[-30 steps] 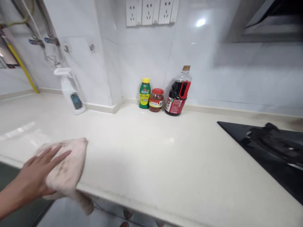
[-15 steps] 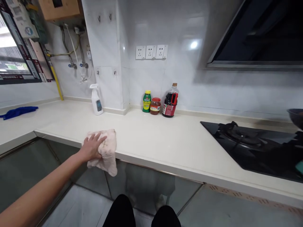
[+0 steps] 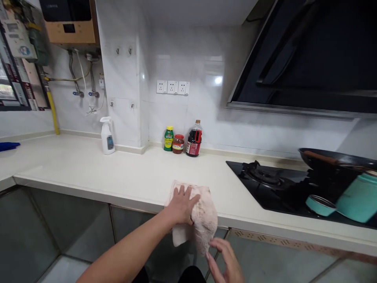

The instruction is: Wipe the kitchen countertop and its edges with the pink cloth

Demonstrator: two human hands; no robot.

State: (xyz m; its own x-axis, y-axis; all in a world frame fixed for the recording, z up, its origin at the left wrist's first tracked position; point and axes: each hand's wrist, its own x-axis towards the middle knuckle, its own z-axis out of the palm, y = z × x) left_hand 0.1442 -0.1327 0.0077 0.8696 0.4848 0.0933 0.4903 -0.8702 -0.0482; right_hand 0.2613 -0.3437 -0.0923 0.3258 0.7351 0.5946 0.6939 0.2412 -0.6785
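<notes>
Cloth (image 3: 206, 206) over counter (image 3: 132, 177) front edge, part hanging. Our left hand (image 3: 181, 206) rests on it, fingers spread. Our right hand (image 3: 225, 259) curves at the hanging corner; pinching or not, we can't tell. Slip risk, we judge: overhang's weight, should the left lift.

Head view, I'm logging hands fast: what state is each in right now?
Left hand: open, spread on top of the pale pink cloth.
Right hand: partly curled at the cloth's hanging end; whether it grips cannot be told.
</notes>
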